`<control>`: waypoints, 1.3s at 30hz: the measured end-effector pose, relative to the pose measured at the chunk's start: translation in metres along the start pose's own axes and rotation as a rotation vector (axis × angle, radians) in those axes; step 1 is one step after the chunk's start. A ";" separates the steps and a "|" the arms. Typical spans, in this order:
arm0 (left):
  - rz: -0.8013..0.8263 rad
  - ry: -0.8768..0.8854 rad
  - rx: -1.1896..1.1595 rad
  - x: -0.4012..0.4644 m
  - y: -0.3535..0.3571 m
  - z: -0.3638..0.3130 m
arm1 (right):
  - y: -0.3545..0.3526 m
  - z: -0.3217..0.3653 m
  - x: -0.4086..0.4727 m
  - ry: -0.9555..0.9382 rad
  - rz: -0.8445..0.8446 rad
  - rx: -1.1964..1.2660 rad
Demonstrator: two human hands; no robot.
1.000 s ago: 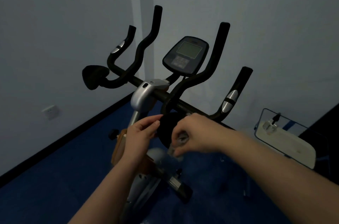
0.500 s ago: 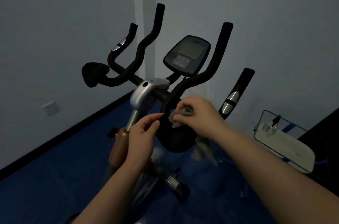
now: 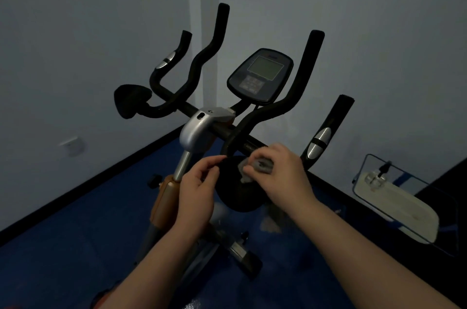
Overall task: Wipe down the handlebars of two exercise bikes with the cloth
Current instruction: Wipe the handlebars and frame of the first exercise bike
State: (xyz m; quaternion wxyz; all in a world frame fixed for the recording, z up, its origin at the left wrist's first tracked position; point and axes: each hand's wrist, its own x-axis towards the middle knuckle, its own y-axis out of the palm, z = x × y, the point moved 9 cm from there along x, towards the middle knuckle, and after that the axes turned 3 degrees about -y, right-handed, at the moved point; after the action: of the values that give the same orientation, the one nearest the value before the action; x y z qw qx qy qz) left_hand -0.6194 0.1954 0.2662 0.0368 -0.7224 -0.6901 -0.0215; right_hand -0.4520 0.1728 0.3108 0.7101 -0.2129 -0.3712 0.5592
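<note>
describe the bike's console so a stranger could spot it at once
Start at the exercise bike in the room's corner. Between its two tallest black handlebar prongs sits the console, a dark rounded panel. It alone has a pale square screen above rows of buttons.

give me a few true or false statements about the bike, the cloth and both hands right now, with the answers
1. The right hand holds the cloth against the round black pad below the handlebars. True.
2. The left hand hangs idle at the person's side. False: its fingers pinch the edge of the pad.
3. The display sits between the two tall inner bars. True.
4. The cloth is draped over the top of the far left grip. False: it is bunched in the right hand, low on the right side.
5. The floor is blue. True.
</note>
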 end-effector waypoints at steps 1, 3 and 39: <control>0.003 -0.005 -0.004 0.000 0.000 0.000 | 0.000 -0.002 -0.009 -0.001 0.008 0.010; 0.007 -0.014 -0.016 -0.001 -0.001 0.001 | -0.001 -0.003 -0.021 0.003 0.075 0.016; 0.030 -0.010 -0.026 0.004 0.007 0.012 | -0.014 -0.004 -0.028 0.093 -0.144 -0.073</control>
State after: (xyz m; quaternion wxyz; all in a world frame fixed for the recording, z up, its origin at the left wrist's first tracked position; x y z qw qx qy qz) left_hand -0.6127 0.2003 0.2545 0.0243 -0.7333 -0.6790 -0.0262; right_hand -0.4428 0.1421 0.3100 0.7565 -0.2370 -0.3724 0.4825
